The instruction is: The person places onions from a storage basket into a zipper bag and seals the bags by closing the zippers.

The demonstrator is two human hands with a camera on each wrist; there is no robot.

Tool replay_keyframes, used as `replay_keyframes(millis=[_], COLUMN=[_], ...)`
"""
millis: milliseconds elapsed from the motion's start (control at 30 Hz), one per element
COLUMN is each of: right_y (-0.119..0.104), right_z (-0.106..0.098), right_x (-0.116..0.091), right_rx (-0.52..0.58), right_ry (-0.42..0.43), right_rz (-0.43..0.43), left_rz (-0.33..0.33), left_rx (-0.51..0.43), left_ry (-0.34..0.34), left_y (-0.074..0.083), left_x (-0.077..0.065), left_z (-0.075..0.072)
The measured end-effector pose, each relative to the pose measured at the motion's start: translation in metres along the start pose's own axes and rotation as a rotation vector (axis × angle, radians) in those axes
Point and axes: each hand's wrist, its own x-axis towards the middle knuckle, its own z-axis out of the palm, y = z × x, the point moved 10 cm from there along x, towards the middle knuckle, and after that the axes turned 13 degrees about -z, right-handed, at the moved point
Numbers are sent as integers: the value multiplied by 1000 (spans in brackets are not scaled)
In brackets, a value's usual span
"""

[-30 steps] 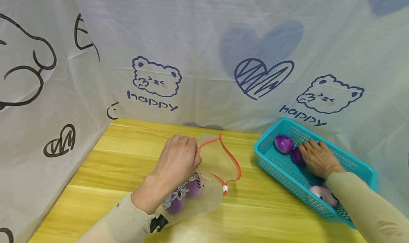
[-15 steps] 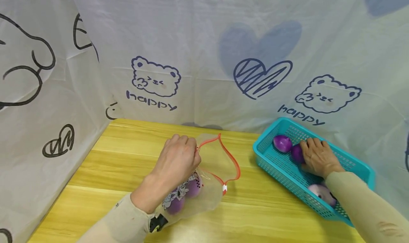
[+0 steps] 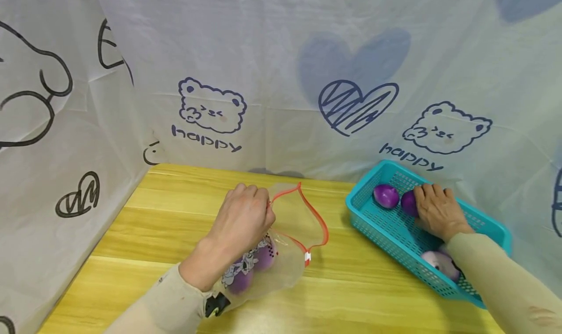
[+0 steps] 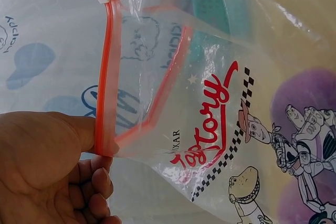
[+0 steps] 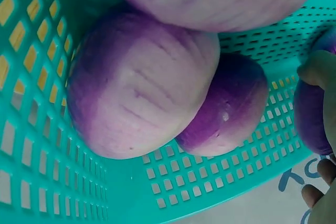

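My left hand (image 3: 244, 216) pinches the red-edged rim of a clear zip bag (image 4: 157, 182) between thumb and fingers, and the bag's mouth gapes to the right. Two purple turnips (image 3: 239, 281) show through its printed side. Over at the right, my right hand (image 3: 441, 212) reaches into a teal basket (image 3: 397, 248). Its thumb and fingers grip a dark purple turnip (image 3: 409, 203), mostly covered by the hand in the head view. Another purple turnip (image 3: 386, 196) lies beside it. Paler purple-and-white turnips (image 5: 142, 87) sit at the basket's near end.
The wooden table (image 3: 351, 295) runs under both bag and basket. A white printed sheet (image 3: 272, 70) hangs behind and along the left side. A white slider (image 3: 308, 257) sits at the corner of the bag's zip.
My right hand has shifted slightly up and away with the dark purple turnip in its grip. My left hand keeps its hold on the bag. The head view has shifted a little.
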Motion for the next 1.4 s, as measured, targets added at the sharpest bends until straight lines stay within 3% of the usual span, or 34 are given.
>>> replay_keyframes(millis=[367,700,1000,1400], right_y=[-9,-26,-46,-94], right_z=[-24,-54,-92,-139], right_x=[10,29,43,72], right_rx=[-43,-79,-107,-64], right_ry=[54,100,206,358], right_rz=[-1,-62,-122,-190], left_rz=[-4,21,37,118], left_rx=[-2,11,22,107], left_ry=[-13,12,16,129], left_y=[0,2,4,11], left_x=[2,3,4,1], left_z=[0,-4,-7,-15])
